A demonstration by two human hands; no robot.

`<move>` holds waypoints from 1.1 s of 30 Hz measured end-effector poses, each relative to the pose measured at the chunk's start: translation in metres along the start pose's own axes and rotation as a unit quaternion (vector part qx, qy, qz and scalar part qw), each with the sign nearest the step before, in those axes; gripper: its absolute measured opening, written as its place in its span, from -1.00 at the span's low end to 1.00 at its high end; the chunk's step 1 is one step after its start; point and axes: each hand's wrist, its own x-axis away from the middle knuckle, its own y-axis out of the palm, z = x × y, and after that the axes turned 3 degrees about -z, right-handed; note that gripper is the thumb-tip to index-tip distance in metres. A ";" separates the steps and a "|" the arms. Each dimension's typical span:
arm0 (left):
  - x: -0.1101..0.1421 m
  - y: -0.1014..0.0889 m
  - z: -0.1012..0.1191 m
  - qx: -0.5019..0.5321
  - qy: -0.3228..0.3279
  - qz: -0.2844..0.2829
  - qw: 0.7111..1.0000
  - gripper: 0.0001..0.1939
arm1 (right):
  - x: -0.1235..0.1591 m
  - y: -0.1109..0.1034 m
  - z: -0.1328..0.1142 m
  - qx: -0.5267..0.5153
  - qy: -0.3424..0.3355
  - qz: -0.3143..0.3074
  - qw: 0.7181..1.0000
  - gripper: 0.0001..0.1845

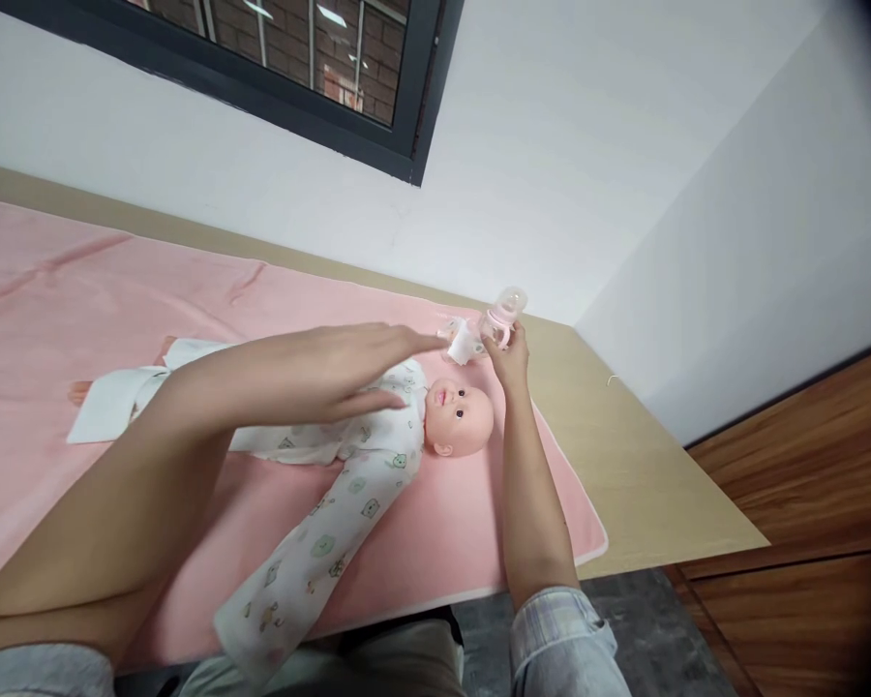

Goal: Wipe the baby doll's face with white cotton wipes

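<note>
A baby doll (459, 418) in a white printed garment (348, 484) lies on a pink blanket (79, 300), head to the right. My left hand (334, 373) reaches over the doll's chest with fingers stretched flat, its fingertips touching a small white piece (463, 341) beyond the head. My right hand (508, 356) is closed on a pink baby bottle (503, 315), held tilted just past the doll's head. One long sleeve of the garment hangs toward the table's front edge.
The blanket covers a beige table (645, 465) set against a white wall (552, 174) under a dark-framed window (319, 68). A wooden cabinet (805, 503) stands at the right. Dark floor shows below the table's edge.
</note>
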 end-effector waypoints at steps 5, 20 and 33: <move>-0.023 0.005 -0.022 0.023 -0.048 0.096 0.994 -0.38 | 0.023 0.021 -0.056 -0.065 -0.063 -0.119 0.989 -0.15; -0.046 0.028 -0.040 0.153 -0.098 0.120 0.976 -0.32 | 0.087 0.057 -0.123 -0.179 -0.079 -0.256 0.947 -0.22; -0.047 0.036 -0.062 0.024 -0.162 0.096 0.982 -0.25 | 0.044 0.033 -0.096 -0.185 -0.096 -0.096 0.973 -0.24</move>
